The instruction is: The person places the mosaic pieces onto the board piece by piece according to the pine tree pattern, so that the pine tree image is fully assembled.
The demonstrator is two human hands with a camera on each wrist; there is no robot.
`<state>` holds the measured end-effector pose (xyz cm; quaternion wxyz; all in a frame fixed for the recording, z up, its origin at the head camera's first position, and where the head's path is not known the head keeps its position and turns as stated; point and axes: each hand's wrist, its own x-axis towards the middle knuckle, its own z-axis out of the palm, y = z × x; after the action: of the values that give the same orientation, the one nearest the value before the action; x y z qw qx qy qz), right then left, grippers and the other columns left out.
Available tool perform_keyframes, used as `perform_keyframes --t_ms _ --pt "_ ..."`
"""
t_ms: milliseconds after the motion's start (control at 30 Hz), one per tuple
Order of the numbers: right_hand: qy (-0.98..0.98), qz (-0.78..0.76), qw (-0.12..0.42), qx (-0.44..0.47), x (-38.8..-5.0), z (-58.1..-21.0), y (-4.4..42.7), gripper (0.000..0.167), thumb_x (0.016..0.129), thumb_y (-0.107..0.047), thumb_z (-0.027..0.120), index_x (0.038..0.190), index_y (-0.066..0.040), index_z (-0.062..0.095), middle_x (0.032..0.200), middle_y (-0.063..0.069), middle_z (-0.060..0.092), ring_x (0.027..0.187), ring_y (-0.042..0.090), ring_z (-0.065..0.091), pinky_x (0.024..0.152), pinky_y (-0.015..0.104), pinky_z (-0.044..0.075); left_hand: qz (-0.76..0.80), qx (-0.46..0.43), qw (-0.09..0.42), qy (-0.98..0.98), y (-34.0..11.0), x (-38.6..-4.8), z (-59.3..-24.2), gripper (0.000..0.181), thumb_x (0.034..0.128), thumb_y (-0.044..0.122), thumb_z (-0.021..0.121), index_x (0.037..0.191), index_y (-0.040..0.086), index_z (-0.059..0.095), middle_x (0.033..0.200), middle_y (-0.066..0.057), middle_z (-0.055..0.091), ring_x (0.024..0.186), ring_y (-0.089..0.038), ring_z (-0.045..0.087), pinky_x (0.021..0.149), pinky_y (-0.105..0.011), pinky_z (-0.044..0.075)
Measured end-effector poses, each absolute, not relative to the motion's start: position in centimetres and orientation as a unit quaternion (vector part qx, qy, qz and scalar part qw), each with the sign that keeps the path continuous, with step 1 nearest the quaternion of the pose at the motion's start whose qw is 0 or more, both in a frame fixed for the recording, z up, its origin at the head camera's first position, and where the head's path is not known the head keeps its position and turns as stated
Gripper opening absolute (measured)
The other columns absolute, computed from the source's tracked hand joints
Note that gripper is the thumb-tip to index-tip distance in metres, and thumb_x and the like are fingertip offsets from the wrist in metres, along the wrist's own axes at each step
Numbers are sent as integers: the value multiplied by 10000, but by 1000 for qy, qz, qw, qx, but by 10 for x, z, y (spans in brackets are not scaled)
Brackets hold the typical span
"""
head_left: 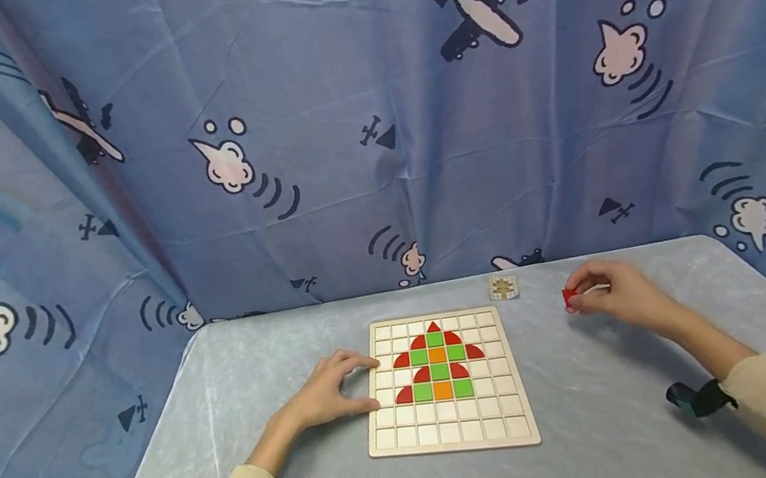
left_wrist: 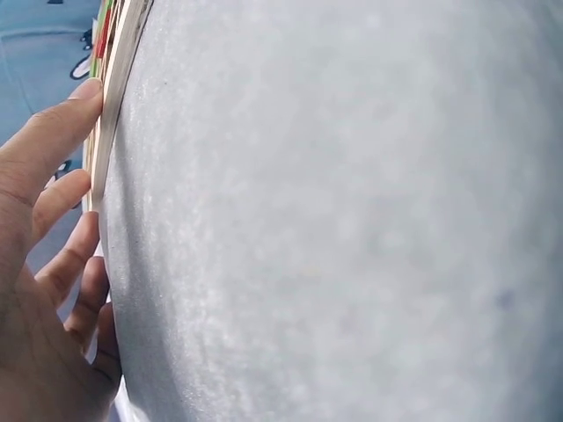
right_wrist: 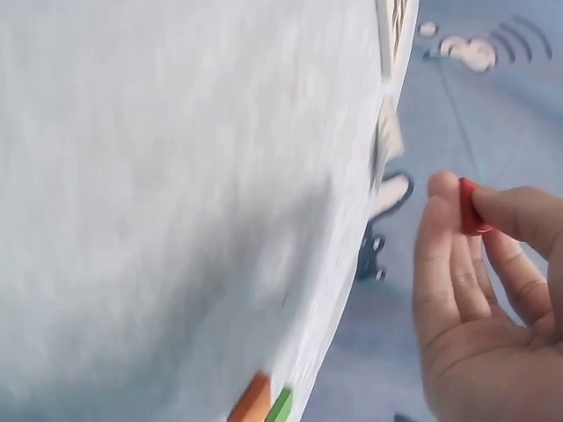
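A square wooden grid board (head_left: 453, 443) lies on the table. Red quarter-round pieces, green squares (head_left: 422, 393) and orange squares (head_left: 442, 390) form a tree-like figure on it, topped by a small red triangle (head_left: 432, 327). My left hand (head_left: 325, 390) rests at the board's left edge, thumb and fingertips touching the rim; the left wrist view shows the fingers loosely extended along it. To the right of the board, my right hand (head_left: 616, 295) pinches a small red piece (right_wrist: 471, 207) between thumb and fingers, above the table. Its full outline is partly covered by the fingers.
Behind the board lies a small patterned card (head_left: 503, 287). An orange block (right_wrist: 252, 400) and a green block (right_wrist: 280, 405) show at the bottom of the right wrist view. A blue curtain (head_left: 345, 194) printed with planes hangs behind the grey table (head_left: 599, 439).
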<state>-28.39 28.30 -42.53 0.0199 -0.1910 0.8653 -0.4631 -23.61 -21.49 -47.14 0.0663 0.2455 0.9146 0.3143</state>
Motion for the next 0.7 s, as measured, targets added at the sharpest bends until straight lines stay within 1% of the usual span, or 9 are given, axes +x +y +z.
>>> perform_keyframes --t_ms 100,200,333,467,567,700 --pt "867 -456 19 -199 -278 -426 273 179 921 -12 734 1081 36 669 981 122 703 872 323 686 733 341 570 312 245 63 916 -215 -236 -471 613 833 427 845 1362 195 639 1405 -41 504 1271 -296 414 1038 -562 344" --pt "867 -453 19 -208 -272 -427 264 166 916 -49 759 1060 3 693 962 87 717 886 322 674 727 328 550 312 243 63 917 -216 -235 -472 618 830 424 847 1364 193 639 1402 -41 504 1277 -297 413 1040 -564 343" --pt "857 -472 26 -207 -263 -428 257 180 913 -57 765 1063 10 692 956 91 724 889 340 685 732 347 554 314 243 64 915 -214 -235 -472 623 830 408 850 1369 179 634 1402 -52 503 1288 -311 410 1045 -573 337" --pt "845 -492 48 -203 -255 -430 251 216 914 -63 766 1086 27 672 972 117 719 896 337 694 737 363 564 315 246 63 914 -214 -234 -472 620 834 404 848 1368 173 634 1397 -55 505 1279 -313 415 1040 -575 340" --pt "837 -502 60 -208 -250 -433 245 224 910 -76 773 1081 26 671 969 124 714 883 322 694 721 354 561 314 249 60 914 -215 -234 -473 615 835 407 847 1365 176 637 1386 -47 510 1266 -305 420 1035 -568 344" --pt "832 -505 62 -222 -244 -438 237 206 900 -87 787 1051 10 685 950 107 708 836 321 692 706 323 552 313 254 58 913 -215 -235 -474 611 836 413 846 1363 185 638 1377 -42 513 1255 -298 425 1029 -563 350"
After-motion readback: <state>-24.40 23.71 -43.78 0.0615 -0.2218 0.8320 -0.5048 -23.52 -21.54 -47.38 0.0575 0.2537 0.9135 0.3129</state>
